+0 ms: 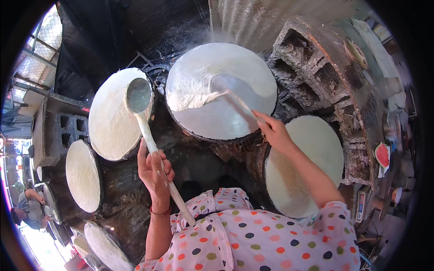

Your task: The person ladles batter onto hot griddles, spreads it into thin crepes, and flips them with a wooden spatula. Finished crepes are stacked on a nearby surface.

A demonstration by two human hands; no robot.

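Observation:
My left hand holds the long pale handle of a ladle, its lower end against my apron and its cupped head over a left round griddle coated in pale batter. My right hand grips a thin stick tool whose far end is in a lumpy white streak of batter on the large central griddle, which shows partly coated and partly bare shiny metal. Steam rises behind it. A coated griddle sits beneath my right forearm.
More round griddles stand along the left. Sooty concrete blocks flank the right and more blocks the left. A corrugated panel is behind. A watermelon piece lies at far right. Another person is at far left.

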